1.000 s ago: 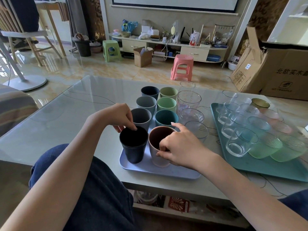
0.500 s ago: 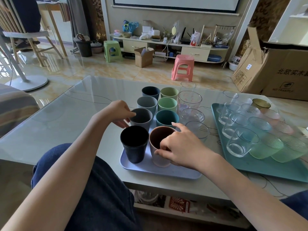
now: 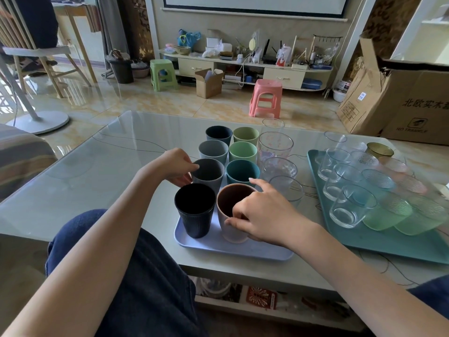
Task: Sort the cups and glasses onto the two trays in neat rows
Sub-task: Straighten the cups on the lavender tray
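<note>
Living room, head view: glass-topped counter (image 3: pixel 102 166) in the foreground; tiled floor, a pink stool (image 3: pixel 266 98) and a cardboard box (image 3: pixel 398 103) beyond.

Item 1. Lilac tray (image 3: pixel 233 248), near edge of the counter. Carries two rows of plastic cups running away from the person, with clear glasses ranged along the right side of those rows.

Item 2. Teal tray (image 3: pixel 388 242), well to the right of both hands. Holds clear and tinted glasses in rows; untouched at this moment.

Item 3. Left hand (image 3: pixel 173 166). Fingers curled round the rim and near wall of the grey cup (image 3: pixel 209 172), second in the left row. Black ribbed cup (image 3: pixel 195 210) stands free just on the person's side of these fingers.

Item 4. Right hand (image 3: pixel 263 212). Thumb and fingers pinch the rim of the pink cup with brown interior (image 3: pixel 230 212), front of the right row; forefinger extended toward the teal cup (image 3: pixel 243 171) just beyond it.

Step in hand, by judgement: final straightening of the front cups on the lilac tray; sorting appears nearly complete.

Next move calls for: small sideways nudges to square the grey and pink cups with their rows, keeping them upright and not knocking the adjacent black cup or the nearby glasses, then letting go.
</note>
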The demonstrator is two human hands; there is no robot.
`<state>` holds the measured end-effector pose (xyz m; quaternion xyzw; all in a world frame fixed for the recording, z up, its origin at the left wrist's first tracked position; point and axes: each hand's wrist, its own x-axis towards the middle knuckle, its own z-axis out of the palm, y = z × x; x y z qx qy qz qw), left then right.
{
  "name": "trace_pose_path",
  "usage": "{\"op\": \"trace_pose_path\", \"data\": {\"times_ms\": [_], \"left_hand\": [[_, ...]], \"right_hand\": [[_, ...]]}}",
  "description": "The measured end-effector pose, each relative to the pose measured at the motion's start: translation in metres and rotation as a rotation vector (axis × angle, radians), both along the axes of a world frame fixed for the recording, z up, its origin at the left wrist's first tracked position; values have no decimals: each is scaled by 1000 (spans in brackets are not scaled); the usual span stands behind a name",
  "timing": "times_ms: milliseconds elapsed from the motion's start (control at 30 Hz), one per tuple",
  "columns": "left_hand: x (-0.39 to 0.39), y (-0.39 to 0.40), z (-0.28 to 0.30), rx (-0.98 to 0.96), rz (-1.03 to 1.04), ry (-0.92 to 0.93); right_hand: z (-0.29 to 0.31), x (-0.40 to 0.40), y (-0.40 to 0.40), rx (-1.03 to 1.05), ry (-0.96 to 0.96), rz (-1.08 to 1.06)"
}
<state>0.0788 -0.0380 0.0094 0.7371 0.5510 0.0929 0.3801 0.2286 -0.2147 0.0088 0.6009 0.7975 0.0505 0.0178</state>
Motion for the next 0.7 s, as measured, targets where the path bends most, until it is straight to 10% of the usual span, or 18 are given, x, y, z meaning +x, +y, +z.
{"op": "trace_pose_path", "data": {"times_ms": [700], "left_hand": [[1,2,-3,34,17,9]], "right_hand": [[1,0,-1,5,28,-4]]}}
